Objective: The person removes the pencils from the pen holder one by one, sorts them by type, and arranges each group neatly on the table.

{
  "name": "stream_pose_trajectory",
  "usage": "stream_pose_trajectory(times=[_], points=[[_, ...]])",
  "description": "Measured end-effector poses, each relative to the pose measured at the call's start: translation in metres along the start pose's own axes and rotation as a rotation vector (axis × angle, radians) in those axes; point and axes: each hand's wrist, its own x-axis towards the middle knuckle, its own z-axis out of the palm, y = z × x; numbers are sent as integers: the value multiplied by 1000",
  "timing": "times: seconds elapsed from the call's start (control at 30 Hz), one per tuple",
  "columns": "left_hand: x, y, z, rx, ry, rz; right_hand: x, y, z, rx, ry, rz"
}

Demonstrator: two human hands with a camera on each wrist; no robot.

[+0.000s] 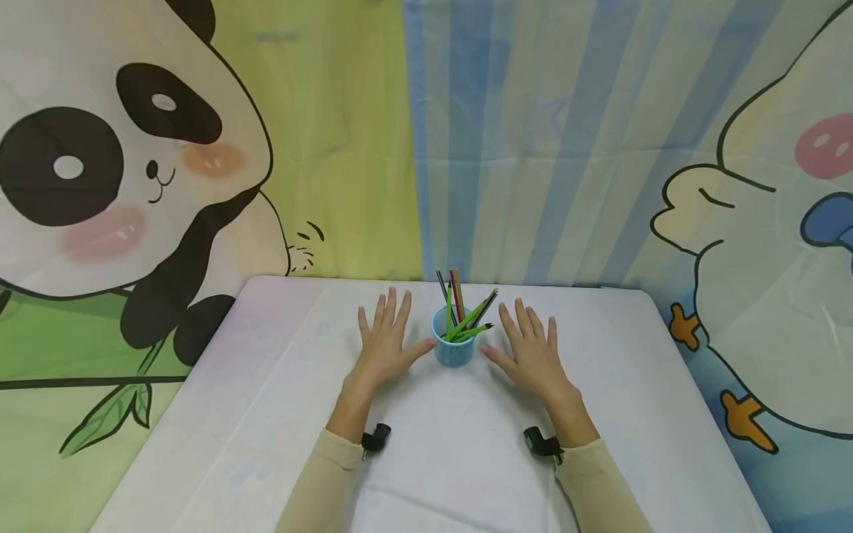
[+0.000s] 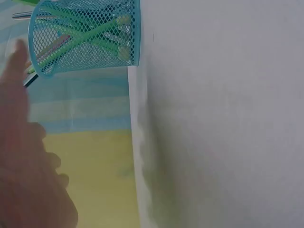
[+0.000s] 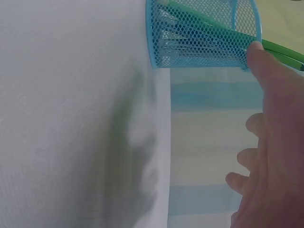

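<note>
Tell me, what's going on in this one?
A person is reaching over a white table, with the left hand and right hand on either side of a blue mesh cup. The cup stands upright, with mostly green pencils leaning in it. Neither hand grips it; whether a thumb touches it is hard to tell.

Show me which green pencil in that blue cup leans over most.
The lowest green pencil, dark-tipped, jutting over the blue cup's rim toward the right hand; it slants nearest to level, while other green ones rise more steeply.
</note>
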Motion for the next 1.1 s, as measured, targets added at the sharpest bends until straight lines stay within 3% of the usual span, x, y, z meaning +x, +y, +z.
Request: stream_pose_trajectory(times=[0.17, 0.33, 0.53, 0.83, 1.1], points=[[5, 3, 4, -295, -9, 61, 2, -4, -4, 98, 15, -30], [6, 7, 8, -468, -19, 72, 5, -7, -7, 224, 28, -45], [9, 10, 13, -584, -42, 83, 9, -9, -16, 407, 33, -31], [11, 15, 26, -747, -46, 136, 18, -7, -31, 550, 20, -51], [11, 18, 35, -854, -36, 177, 19, -7, -29, 676, 91, -88]])
